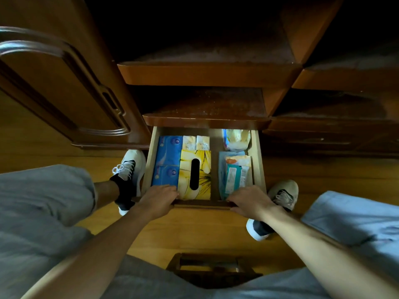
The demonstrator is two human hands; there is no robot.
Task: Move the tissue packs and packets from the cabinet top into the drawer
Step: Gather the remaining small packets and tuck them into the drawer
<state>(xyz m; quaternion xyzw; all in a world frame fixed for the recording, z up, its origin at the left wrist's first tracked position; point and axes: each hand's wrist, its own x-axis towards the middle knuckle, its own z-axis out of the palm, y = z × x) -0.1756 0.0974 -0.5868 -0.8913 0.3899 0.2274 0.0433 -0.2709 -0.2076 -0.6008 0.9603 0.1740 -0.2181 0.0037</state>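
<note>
The wooden drawer (260, 160) stands pulled out below the cabinet top (207, 104). Inside lie a blue tissue pack (167, 160), a yellow tissue box (195, 174) with a dark slot, two small pale packets (196, 143), a crinkled packet (236, 139) at the back right and a pile of packets (235, 173) at the front right. My left hand (158, 198) grips the drawer's front edge on the left, fingers curled over it. My right hand (248, 201) grips the same edge on the right.
A cabinet door (64, 87) stands to the left. Shelves (207, 70) rise above the cabinet top, dark behind. My two shoes (129, 171) flank the drawer on the wooden floor. A small wooden stool (213, 268) sits between my knees.
</note>
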